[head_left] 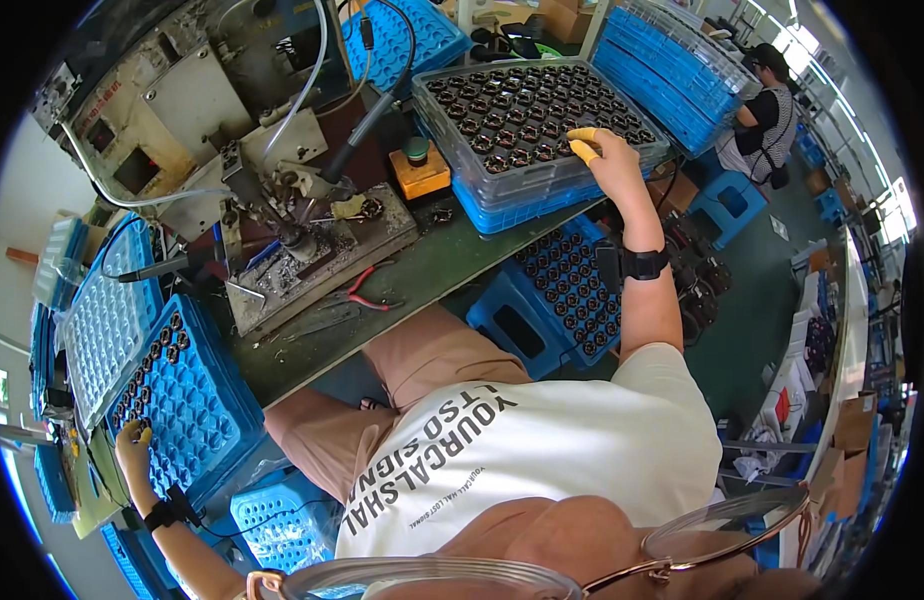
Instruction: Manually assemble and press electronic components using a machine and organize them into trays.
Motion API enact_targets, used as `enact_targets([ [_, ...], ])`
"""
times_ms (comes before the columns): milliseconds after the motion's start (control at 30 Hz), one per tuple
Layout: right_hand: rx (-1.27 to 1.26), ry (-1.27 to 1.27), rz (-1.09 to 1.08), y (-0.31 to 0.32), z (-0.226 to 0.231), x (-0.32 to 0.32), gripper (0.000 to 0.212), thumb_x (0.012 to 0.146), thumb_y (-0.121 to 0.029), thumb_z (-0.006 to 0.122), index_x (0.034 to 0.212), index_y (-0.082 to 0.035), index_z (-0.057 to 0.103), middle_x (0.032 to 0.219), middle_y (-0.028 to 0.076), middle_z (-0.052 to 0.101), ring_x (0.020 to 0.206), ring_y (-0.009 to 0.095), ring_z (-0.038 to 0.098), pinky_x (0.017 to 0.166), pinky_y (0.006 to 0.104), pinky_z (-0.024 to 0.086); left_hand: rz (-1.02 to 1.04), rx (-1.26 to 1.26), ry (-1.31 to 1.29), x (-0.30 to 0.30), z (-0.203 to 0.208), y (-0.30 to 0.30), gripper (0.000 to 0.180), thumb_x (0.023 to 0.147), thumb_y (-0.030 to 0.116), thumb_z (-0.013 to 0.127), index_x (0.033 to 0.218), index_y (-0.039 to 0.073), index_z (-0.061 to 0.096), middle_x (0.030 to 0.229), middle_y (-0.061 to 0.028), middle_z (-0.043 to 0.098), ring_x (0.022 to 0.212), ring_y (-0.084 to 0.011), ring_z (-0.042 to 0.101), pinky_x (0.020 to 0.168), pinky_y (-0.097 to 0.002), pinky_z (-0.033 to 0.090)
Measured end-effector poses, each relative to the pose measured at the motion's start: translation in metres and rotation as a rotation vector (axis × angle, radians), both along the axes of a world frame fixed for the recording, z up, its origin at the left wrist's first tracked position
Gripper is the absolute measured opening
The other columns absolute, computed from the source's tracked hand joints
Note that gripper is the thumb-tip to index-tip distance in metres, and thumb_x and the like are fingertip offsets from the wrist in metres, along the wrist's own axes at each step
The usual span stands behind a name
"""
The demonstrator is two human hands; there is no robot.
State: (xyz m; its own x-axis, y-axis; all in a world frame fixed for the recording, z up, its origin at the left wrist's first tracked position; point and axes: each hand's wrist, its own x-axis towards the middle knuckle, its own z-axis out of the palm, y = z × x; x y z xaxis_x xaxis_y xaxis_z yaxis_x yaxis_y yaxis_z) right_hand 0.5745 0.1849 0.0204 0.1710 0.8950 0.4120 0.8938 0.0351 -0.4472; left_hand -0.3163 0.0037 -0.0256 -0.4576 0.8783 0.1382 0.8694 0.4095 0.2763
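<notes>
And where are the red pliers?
The pliers lie left of centre in the head view, on the green bench, beside the near edge of the metal plate.

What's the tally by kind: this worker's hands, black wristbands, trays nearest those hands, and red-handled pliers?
Hands: 2 (left hand, right hand)
Black wristbands: 2
Nearest trays: 2 (blue tray, clear tray)
Red-handled pliers: 1
Total: 7

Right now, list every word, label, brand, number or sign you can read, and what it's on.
White shirt: large dark capitals plus a smaller line; legible, wording not copied here.
Machine casing: red characters, small and blurred.
Blue tray at left hand, clear tray at right hand: no readable text.
</notes>
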Motion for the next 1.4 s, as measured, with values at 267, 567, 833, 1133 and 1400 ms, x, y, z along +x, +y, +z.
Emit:
enact_targets([
  [267,0.270,0.035,0.188,0.007,-0.003,-0.008,0.017,0.090,-0.014,0.062,0.102,-0.014,0.073,0.104,0.009,0.069,0.097,0.029,0.065,0.084,0.0350,0.049,-0.019,0.169,-0.002,-0.014,0.008,-0.014,0.032,0.078,0.009,0.072,0.108,0.002,0.066,0.097,-0.0127,0.069,0.091,-0.0207,0.067,0.079,-0.0327,0.052],
  [567,0.733,-0.082,0.415,-0.043,-0.016,-0.141,0.016,0.084,-0.009,0.068,0.099,-0.013,0.071,0.102,0.004,0.068,0.101,0.025,0.062,0.095,0.0400,0.041,-0.156,0.599,-0.636,0.148,0.032,-0.028,0.050,0.087,0.002,0.068,0.135,0.003,0.053,0.125,-0.0082,0.059,0.095,-0.0106,0.061,0.083,-0.0226,0.047],
  [833,0.511,0.006,0.729,-0.050,-0.093,-0.246,0.020,0.082,-0.014,0.070,0.102,-0.014,0.071,0.111,0.004,0.063,0.112,0.027,0.056,0.104,0.0483,0.033,-0.252,0.714,-0.762,0.272,0.018,-0.002,0.044,0.082,-0.002,0.072,0.124,0.002,0.060,0.104,-0.0022,0.058,0.078,-0.0060,0.056,0.068,-0.0195,0.046],
  [1133,0.440,-0.039,0.722,-0.048,-0.105,-0.257,0.022,0.082,-0.014,0.069,0.104,-0.014,0.070,0.111,0.004,0.062,0.112,0.027,0.055,0.104,0.0492,0.034,-0.306,0.660,-0.560,0.303,0.005,0.008,0.037,0.075,-0.004,0.076,0.111,0.000,0.066,0.100,-0.0042,0.055,0.074,-0.0076,0.055,0.064,-0.0192,0.048],
  [1400,0.428,-0.079,0.698,-0.050,-0.105,-0.259,0.023,0.083,-0.019,0.070,0.105,-0.014,0.069,0.112,0.004,0.062,0.112,0.027,0.055,0.104,0.0492,0.035,-0.236,0.634,-0.464,0.309,0.004,0.008,0.039,0.076,-0.002,0.077,0.113,0.000,0.065,0.096,-0.0020,0.056,0.076,-0.0075,0.055,0.064,-0.0188,0.046],
])
